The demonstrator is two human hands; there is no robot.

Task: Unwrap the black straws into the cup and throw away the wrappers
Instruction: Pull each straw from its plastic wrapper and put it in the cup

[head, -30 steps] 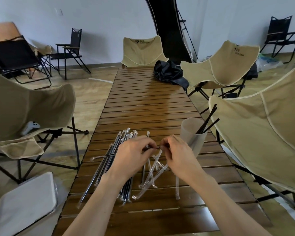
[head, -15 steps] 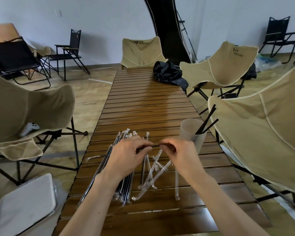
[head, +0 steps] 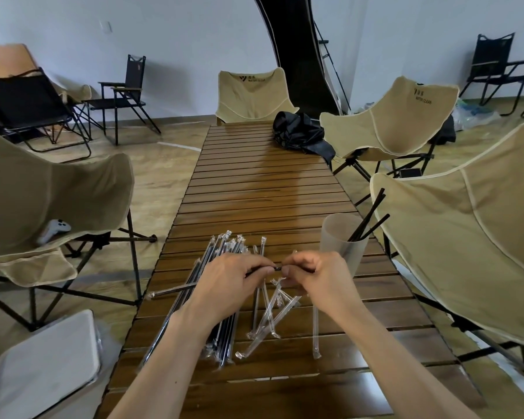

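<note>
- We read "WATER CLEAR" in dark letters, beside a small dark logo mark, near the top of the back of the tan chair [head: 248, 95] at the far end of the table.
- We read the same "WATER CLEAR" and logo, tilted, on the upper back of the tan chair at the table's right side [head: 418, 110].
- The small characters beside each logo are too small for us to read.
</note>
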